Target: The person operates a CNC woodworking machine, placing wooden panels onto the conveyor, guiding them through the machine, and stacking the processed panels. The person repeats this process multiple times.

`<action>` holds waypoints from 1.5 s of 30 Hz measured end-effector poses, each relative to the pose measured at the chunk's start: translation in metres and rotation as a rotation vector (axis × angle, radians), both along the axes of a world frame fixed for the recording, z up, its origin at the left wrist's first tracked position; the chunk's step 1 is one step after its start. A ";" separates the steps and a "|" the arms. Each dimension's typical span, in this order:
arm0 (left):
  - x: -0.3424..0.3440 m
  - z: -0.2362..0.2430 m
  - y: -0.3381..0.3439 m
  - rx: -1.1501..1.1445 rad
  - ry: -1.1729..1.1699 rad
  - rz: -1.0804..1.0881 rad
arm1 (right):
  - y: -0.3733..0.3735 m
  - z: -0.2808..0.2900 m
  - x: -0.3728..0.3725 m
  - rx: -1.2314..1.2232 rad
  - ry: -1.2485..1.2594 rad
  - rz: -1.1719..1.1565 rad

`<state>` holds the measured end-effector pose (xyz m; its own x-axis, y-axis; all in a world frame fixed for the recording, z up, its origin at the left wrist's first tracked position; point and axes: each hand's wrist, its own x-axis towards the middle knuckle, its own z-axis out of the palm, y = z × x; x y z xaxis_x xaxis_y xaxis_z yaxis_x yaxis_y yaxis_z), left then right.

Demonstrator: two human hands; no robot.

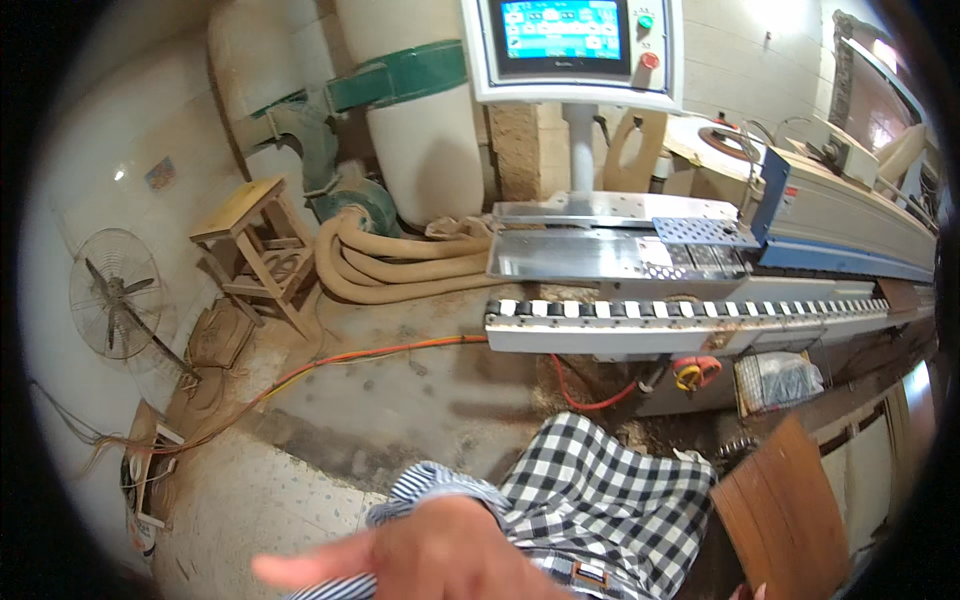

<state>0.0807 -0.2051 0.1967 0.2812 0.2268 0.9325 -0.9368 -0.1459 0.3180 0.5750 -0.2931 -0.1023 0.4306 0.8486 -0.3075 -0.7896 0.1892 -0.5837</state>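
Close in front at the bottom, my left hand comes out of a blue-and-white striped sleeve. One digit stretches out to the left and nothing shows in the hand; it is blurred, and its other fingers run off the lower edge. At the lower right, a reddish-brown wooden board stands tilted. Fingertips of my right hand grip its lower left edge, with the rest of that hand out of the picture. Between the two lies a black-and-white checked cloth over my lap.
Ahead runs a machine with a roller rail, a metal bed and a control screen. Beige hoses curve left of it. A wooden stool and a fan stand left. An orange cable crosses the floor.
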 end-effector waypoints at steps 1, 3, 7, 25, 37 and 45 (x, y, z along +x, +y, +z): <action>-0.005 -0.009 0.008 -0.086 -0.053 0.062 | 0.003 0.006 -0.008 0.024 -0.041 0.009; -0.018 -0.018 0.031 -0.189 -0.068 0.184 | 0.012 0.006 -0.011 0.083 -0.119 0.044; -0.055 -0.048 0.032 -0.757 -0.207 0.481 | 0.087 0.022 -0.046 0.258 -0.246 0.278; -0.077 -0.114 0.038 -0.912 0.010 0.964 | 0.267 0.114 -0.340 0.133 -0.202 0.941; -0.028 -0.334 -0.016 -0.995 1.308 0.931 | 0.339 0.121 -0.377 0.034 -0.411 0.971; -0.010 -0.365 -0.003 0.140 0.954 1.645 | 0.329 0.123 -0.404 0.040 -0.462 1.097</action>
<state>0.0703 -0.2084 -0.1682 0.2546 0.7139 0.6523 0.5909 -0.6488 0.4795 0.1715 0.0360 0.0207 -0.4684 0.8382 -0.2794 -0.2576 -0.4320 -0.8643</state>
